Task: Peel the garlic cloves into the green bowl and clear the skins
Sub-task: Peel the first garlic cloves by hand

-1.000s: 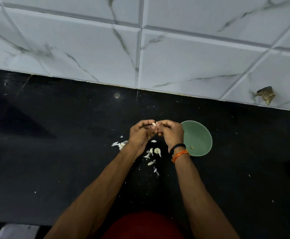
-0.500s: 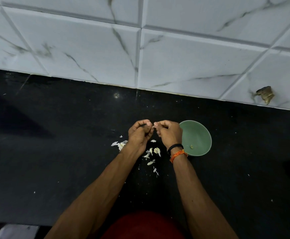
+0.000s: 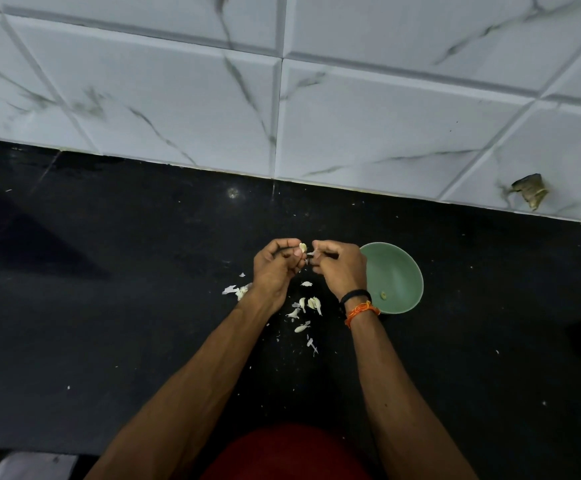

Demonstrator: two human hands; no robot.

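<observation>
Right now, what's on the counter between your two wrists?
In the head view, garlic cloves and skins lie scattered on the black counter there.

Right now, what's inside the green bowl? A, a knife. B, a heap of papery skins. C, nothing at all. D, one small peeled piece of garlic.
D: a single small pale piece lies low in the green bowl, while the loose skins are scattered on the black counter beside it, not in it.
</observation>
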